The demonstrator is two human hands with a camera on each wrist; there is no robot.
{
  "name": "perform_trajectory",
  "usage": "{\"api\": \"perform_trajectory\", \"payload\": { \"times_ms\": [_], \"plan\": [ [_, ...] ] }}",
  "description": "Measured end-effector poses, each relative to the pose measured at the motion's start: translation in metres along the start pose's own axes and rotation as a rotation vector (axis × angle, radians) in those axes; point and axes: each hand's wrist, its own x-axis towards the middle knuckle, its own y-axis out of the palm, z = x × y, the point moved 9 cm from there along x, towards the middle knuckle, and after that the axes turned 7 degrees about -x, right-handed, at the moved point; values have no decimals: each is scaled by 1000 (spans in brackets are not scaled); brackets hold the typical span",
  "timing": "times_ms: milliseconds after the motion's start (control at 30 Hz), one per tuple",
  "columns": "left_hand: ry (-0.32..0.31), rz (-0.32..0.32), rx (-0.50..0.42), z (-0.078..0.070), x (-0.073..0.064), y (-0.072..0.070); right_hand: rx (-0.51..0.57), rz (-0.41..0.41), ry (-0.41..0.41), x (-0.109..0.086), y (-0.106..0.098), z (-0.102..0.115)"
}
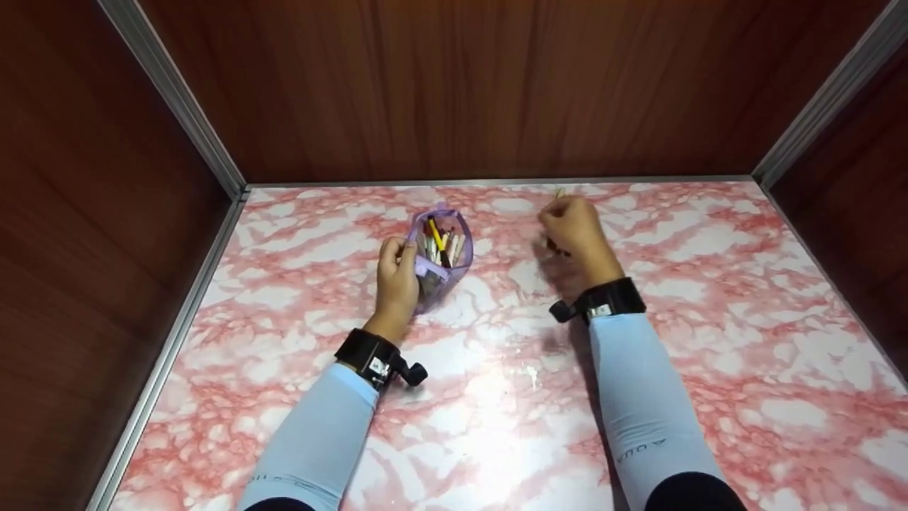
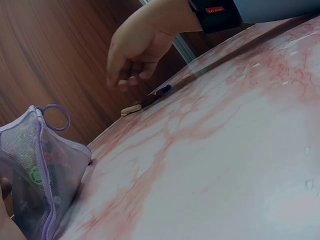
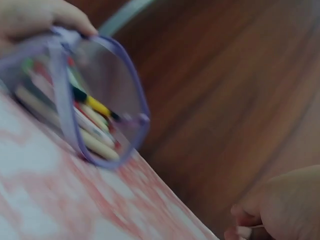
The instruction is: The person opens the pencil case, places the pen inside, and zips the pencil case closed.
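Observation:
My left hand (image 1: 397,278) grips the near left side of a purple mesh pencil case (image 1: 430,270), fingers and thumb closed over its edge. The case's mouth gapes, and inside lie several pens and pencils, among them a yellow and black pen (image 1: 436,233). To the right, my right hand (image 1: 576,226) hovers over the table, its fingers loosely curled downward with nothing seen between them. Under it on the table, the left wrist view shows a beige stick-like piece (image 2: 131,109) and a dark pen with a blue end (image 2: 163,90); from the head they are mostly hidden by the hand.
The table (image 1: 496,397) has a red and white marbled top. Dark wood panels (image 1: 454,85) enclose it at the back and both sides, with metal strips (image 1: 170,312) along the edges. A purple ring (image 2: 56,117) hangs from the case.

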Motion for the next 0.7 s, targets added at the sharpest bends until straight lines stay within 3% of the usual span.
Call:
{"api": "perform_trajectory", "payload": {
  "times_ms": [300,700],
  "plan": [
    [24,-2,-34,-1,1,-2,-144,-129,44,2,-31,-38],
    [11,3,-39,-1,-2,1,-136,-108,70,-4,-34,-60]
  ]
}}
